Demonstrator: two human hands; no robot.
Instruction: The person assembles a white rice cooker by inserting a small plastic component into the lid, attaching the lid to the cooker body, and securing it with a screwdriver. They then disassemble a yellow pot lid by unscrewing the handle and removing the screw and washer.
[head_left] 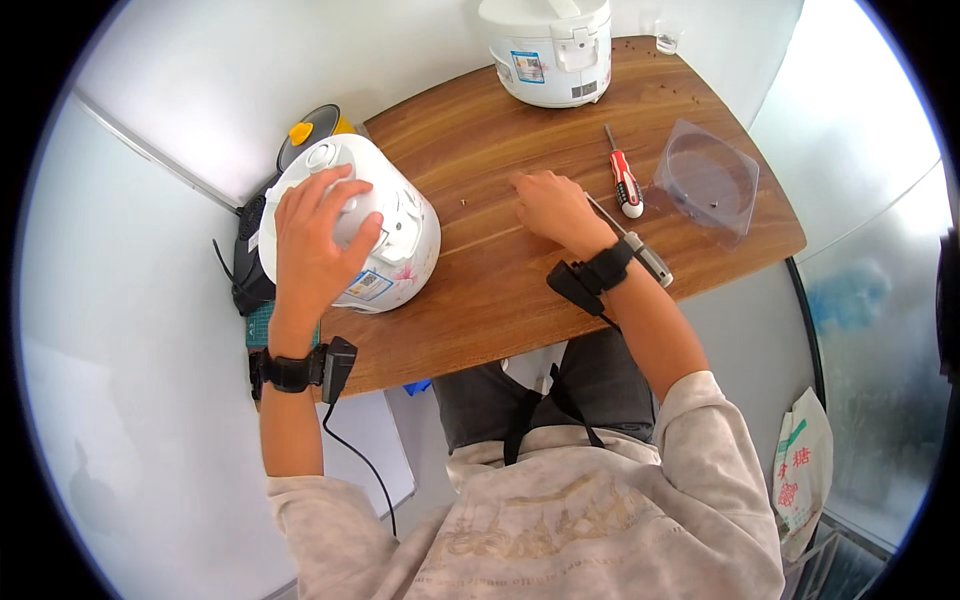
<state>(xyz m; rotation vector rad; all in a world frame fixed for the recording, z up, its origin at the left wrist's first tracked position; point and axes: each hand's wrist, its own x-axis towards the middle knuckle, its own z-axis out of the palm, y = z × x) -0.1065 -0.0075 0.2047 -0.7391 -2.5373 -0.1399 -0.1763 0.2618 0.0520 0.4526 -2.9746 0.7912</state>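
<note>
A white rice cooker (410, 235) with a floral print and a blue-edged label stands at the table's left. My left hand (325, 225) rests on its lid, thumb spread from the fingers; part of the lid handle is hidden under it. My right hand (556, 208) is low over the wooden table (480, 270), fingers bent together and pointing left. Whatever may be between those fingertips is hidden. A small screw (462, 203) lies between my hands. Beside my right wrist is a long-shafted tool with a grey handle (650, 260). Farther right lies a red, white and black screwdriver (626, 185).
Another white rice cooker (550, 65) stands at the back. A clear plastic tray (735, 190) holding a small piece lies right, with a small clear cup (668, 38) and scattered dark bits beyond. Black and yellow items (325, 130) crowd behind the near cooker. Frosted panels flank the table.
</note>
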